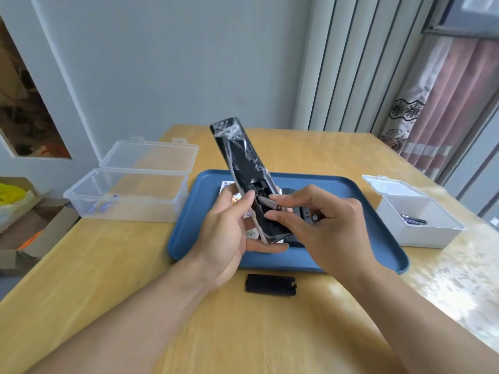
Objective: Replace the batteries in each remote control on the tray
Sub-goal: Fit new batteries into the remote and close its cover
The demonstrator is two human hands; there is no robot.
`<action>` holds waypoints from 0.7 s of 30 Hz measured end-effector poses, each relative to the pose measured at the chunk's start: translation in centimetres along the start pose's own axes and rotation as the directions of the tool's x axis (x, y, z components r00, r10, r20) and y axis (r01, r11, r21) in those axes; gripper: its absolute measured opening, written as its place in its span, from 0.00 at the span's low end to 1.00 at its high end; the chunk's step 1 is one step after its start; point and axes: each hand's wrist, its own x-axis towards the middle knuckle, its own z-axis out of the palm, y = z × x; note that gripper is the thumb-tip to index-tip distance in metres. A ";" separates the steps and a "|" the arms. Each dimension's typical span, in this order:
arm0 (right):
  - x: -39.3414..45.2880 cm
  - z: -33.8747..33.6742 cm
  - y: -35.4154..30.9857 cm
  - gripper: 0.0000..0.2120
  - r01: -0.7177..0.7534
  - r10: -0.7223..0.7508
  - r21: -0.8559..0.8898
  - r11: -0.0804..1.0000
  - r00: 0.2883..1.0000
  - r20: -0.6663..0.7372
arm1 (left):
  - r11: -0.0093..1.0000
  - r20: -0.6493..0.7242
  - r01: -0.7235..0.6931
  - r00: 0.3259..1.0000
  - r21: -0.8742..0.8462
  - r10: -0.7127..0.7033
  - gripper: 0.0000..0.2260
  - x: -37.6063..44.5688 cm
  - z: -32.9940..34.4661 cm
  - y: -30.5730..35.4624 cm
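My left hand (229, 228) grips a long black remote (240, 157) wrapped in clear plastic, back side up and tilted away over the blue tray (378, 247). Its battery compartment is uncovered. My right hand (318, 225) pinches a battery (267, 203) at the compartment's opening. The black battery cover (270, 285) lies on the table just in front of the tray. Another dark remote (310, 217) lies on the tray, mostly hidden behind my right hand. A white remote with coloured print (234, 197) shows partly behind my left hand.
A clear lidded box (127, 195) with blue batteries stands left of the tray. A white box (421, 217) holding dark batteries stands to the right. The wooden table (108, 279) ends at the left, with cardboard boxes on the floor beyond.
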 end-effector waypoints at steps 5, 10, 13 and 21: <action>0.1 0.1 0.1 0.08 -0.010 0.007 0.019 1.000 0.991 0.133 | 0.999 -0.045 -0.036 0.998 0.032 0.037 0.13 0.2 -0.3 -0.4; 0.4 -0.1 0.4 0.07 0.016 -0.014 -0.009 1.000 0.982 0.189 | 0.989 -0.090 -0.072 0.992 0.131 0.084 0.11 0.6 -0.6 -0.8; 0.5 -0.2 -0.3 0.07 0.008 -0.004 -0.033 0.999 0.991 0.131 | 0.984 -0.051 -0.085 0.994 0.159 0.094 0.12 0.4 -0.5 -0.7; 0.7 -0.7 -0.6 0.23 -0.228 0.241 -0.092 0.969 0.955 0.171 | 0.971 0.038 -0.098 0.995 0.220 0.092 0.13 0.3 -0.4 -0.6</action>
